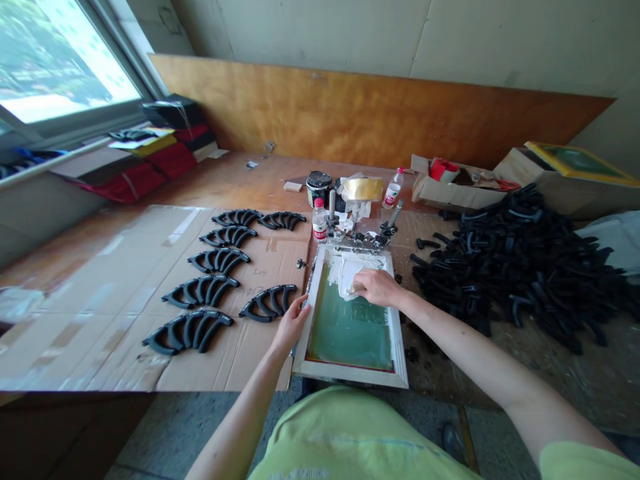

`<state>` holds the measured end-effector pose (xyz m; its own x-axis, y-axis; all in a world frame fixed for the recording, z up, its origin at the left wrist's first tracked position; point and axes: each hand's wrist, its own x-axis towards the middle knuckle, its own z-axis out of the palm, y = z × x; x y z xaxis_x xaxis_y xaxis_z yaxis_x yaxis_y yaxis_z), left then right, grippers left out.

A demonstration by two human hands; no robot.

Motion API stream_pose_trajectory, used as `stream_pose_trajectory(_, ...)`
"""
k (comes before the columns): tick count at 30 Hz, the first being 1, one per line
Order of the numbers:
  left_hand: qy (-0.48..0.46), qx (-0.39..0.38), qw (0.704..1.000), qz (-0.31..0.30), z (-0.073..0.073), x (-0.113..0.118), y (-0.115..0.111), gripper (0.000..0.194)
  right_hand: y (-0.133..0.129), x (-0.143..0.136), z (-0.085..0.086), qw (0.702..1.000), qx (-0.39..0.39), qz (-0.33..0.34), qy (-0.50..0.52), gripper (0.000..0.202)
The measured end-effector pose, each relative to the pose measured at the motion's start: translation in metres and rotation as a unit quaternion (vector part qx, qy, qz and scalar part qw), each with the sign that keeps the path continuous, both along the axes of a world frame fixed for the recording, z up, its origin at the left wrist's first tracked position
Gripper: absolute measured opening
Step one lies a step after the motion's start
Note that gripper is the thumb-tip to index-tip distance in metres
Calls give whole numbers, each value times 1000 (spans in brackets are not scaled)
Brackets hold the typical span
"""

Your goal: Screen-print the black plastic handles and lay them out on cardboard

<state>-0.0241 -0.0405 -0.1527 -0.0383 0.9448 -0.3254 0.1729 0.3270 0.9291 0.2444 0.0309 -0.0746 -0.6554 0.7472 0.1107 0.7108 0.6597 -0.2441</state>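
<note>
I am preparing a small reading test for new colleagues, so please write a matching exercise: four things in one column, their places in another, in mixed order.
1. Left hand
2. Right hand
3. Heap of black pieces
4. Cardboard sheet

A. Under the fan-shaped black parts
B. Over the green screen
C. At the left side of the frame
D. Right of the frame

Pairs: 1-C, 2-B, 3-D, 4-A
</note>
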Motion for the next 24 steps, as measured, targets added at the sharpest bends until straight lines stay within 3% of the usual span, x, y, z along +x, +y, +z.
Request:
stream_pose_trajectory(3,-22,-12,1000,10,10,2,-1,70,-4,-2,-10,997,53,-39,27,10)
stream_pose_trajectory(6,-36,-17,999,16,17,4,-2,70,-17,1,-18,998,58,6,36,14)
stream_pose_trajectory(8,-33,-14,999,15,21,5,-3,70,-15,3,-15,998,34,18,45,11)
stream_pose_trajectory(11,-30,-12,999,7,33,3,-4,70,15,1,3,996,6,-54,71,28)
stream_pose_trajectory(14,-41,-11,999,0,60,0,-3,72,57,0,25,984,1,-168,55,56)
stream_pose_trajectory(18,-62,17,998,-10,112,2,6,65,85,34,41,960,55,-267,69,60)
stream_pose_trajectory(21,-96,102,990,-4,143,11,24,59,79,83,27,912,108,-366,151,43)
stream_pose_trajectory(23,-133,154,979,2,156,20,42,53,66,106,4,886,82,-424,171,30)
stream_pose_trajectory(24,-148,166,975,7,160,24,51,50,58,110,-11,888,50,-425,170,25)
